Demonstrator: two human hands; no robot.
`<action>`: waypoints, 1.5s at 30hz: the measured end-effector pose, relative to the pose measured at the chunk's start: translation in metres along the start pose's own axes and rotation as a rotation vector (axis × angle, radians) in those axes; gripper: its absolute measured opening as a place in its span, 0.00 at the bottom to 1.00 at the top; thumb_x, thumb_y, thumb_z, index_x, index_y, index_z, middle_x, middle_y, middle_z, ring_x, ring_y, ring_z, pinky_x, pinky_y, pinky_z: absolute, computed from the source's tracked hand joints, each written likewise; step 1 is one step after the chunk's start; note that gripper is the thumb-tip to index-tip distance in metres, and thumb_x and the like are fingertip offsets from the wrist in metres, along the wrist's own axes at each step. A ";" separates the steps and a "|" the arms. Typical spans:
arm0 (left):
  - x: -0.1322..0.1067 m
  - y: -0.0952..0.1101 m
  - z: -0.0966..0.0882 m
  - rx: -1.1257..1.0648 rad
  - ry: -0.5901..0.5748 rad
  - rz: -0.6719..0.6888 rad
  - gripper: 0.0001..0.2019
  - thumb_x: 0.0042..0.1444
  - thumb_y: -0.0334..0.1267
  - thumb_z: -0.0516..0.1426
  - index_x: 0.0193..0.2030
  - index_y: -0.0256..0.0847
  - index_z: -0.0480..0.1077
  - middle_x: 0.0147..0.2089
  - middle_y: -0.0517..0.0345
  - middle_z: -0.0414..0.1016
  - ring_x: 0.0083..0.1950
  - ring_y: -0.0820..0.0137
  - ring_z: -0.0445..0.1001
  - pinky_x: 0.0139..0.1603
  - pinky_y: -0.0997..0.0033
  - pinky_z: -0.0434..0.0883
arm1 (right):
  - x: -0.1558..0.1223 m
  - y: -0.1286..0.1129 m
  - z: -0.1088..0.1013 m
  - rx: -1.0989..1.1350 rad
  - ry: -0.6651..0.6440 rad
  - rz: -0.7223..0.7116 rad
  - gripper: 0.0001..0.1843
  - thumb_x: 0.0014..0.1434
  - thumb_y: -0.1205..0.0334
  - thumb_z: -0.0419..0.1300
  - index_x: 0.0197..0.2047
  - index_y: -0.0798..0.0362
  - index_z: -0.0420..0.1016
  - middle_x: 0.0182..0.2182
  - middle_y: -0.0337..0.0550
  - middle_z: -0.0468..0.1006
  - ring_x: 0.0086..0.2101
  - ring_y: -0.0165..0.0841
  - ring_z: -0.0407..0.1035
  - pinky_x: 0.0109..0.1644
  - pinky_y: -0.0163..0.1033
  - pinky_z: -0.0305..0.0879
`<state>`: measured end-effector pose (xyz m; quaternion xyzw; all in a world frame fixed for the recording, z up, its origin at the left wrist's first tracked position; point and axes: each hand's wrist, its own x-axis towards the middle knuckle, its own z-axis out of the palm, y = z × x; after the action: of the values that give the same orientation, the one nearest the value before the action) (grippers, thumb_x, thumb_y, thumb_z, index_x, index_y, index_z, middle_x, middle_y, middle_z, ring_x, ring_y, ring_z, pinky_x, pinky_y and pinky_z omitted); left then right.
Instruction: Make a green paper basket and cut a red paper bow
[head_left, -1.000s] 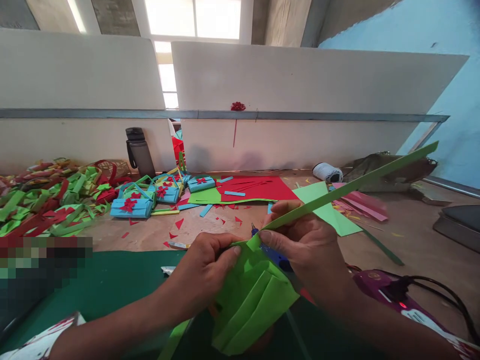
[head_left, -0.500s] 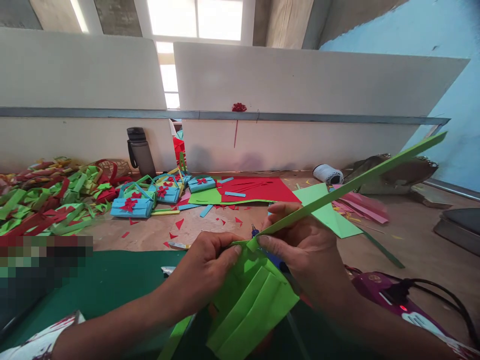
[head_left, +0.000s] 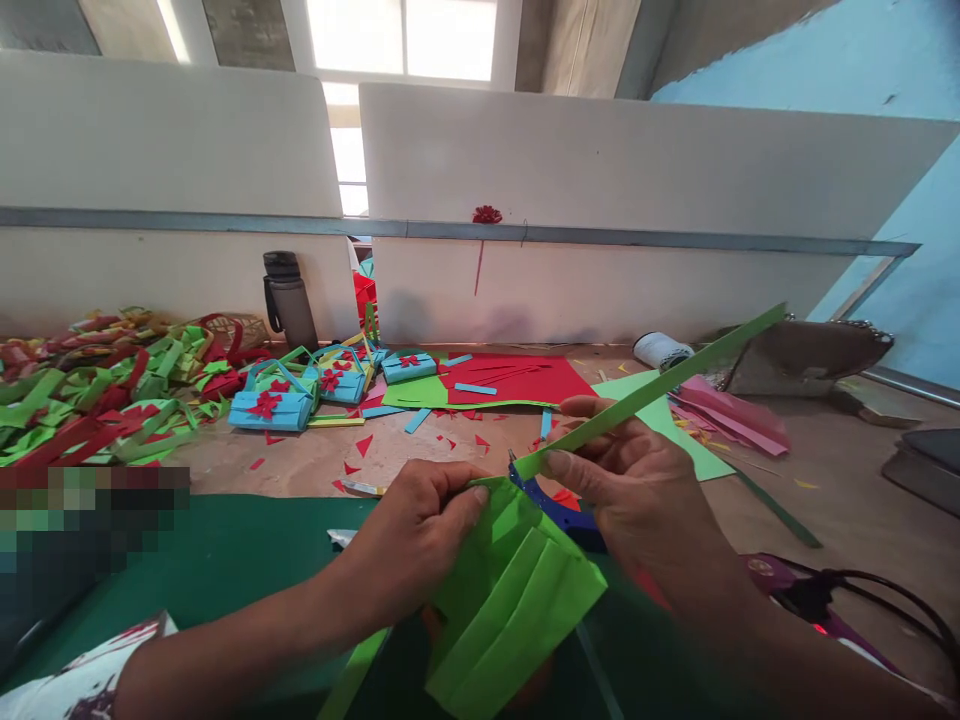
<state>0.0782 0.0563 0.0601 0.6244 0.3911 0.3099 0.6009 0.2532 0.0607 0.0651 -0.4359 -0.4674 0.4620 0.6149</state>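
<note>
Between thumb and fingers, my left hand [head_left: 424, 535] pinches the top corner of a bright green folded paper bag [head_left: 517, 610], which hangs tilted below with crease lines across it. My right hand [head_left: 637, 480] is closed on a long green paper strip [head_left: 675, 378] that slants up to the right. The strip's lower end is close to the bag's top edge; whether they touch I cannot tell. Behind them, a blue glue gun [head_left: 559, 510] shows in part, its nozzle near the strip's end.
Small blue paper bags [head_left: 271, 408] with red flowers stand at the left, beside a heap of green and red strips [head_left: 150, 385]. Red paper [head_left: 525, 380], scraps and a dark bottle [head_left: 289, 305] lie or stand farther back. A purple power strip [head_left: 772, 575] with cables is at right.
My right hand has moved slightly right, drawing the strip's lower end back from the bag's top corner. More of the blue glue gun shows. The view has shifted a little.
</note>
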 end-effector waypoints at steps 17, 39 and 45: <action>0.002 -0.003 0.000 -0.031 -0.004 0.010 0.13 0.57 0.44 0.51 0.29 0.36 0.68 0.25 0.60 0.66 0.25 0.74 0.64 0.25 0.76 0.59 | -0.007 -0.004 0.008 -0.110 -0.091 0.099 0.24 0.40 0.62 0.71 0.40 0.54 0.69 0.22 0.35 0.75 0.24 0.30 0.71 0.27 0.34 0.69; 0.000 0.002 0.002 -0.098 -0.003 -0.022 0.14 0.57 0.43 0.52 0.37 0.36 0.74 0.26 0.59 0.70 0.25 0.77 0.64 0.23 0.79 0.59 | -0.010 0.006 0.007 -0.288 -0.084 -0.064 0.19 0.45 0.66 0.65 0.42 0.50 0.67 0.25 0.33 0.75 0.27 0.28 0.69 0.29 0.33 0.66; 0.001 0.002 0.001 -0.022 0.012 0.007 0.10 0.54 0.41 0.56 0.38 0.38 0.75 0.29 0.59 0.73 0.29 0.75 0.69 0.26 0.79 0.64 | -0.011 0.006 0.009 -0.329 -0.067 -0.094 0.17 0.45 0.67 0.64 0.40 0.50 0.68 0.25 0.32 0.74 0.27 0.28 0.69 0.29 0.32 0.65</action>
<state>0.0796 0.0568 0.0623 0.6171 0.3892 0.3199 0.6044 0.2418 0.0523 0.0589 -0.4928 -0.5770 0.3641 0.5401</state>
